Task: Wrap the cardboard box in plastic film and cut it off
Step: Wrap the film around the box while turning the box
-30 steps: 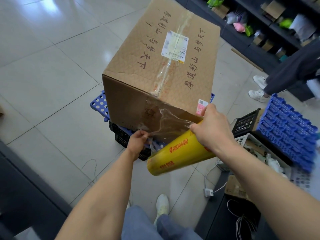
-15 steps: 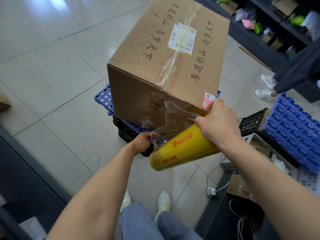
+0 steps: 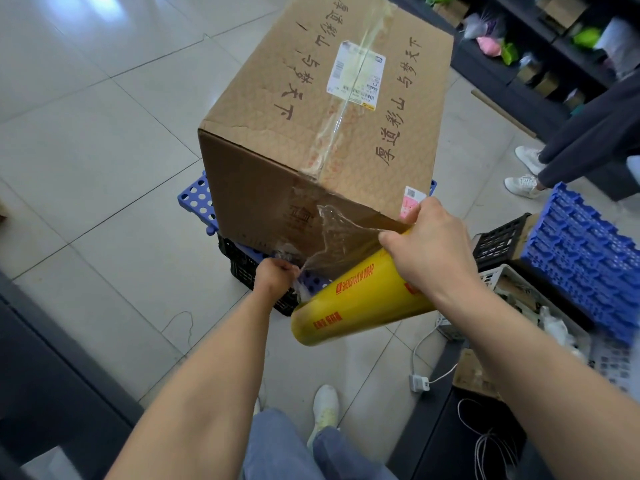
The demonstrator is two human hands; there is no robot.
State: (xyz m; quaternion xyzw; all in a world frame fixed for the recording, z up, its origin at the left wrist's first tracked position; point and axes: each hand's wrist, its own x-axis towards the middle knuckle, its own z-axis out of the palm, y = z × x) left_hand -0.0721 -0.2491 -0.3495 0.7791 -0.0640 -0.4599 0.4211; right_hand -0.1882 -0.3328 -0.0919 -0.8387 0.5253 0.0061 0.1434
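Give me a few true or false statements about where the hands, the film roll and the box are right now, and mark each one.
1. The right hand grips the yellow film roll. True.
2. The left hand lies flat on top of the cardboard box. False: it pinches the loose end of the plastic film near the box's lower front edge.
3. The box sits on a wooden table. False: it rests on a blue perforated panel over a black crate.
4. A white shipping label is stuck on the box's top face. True.
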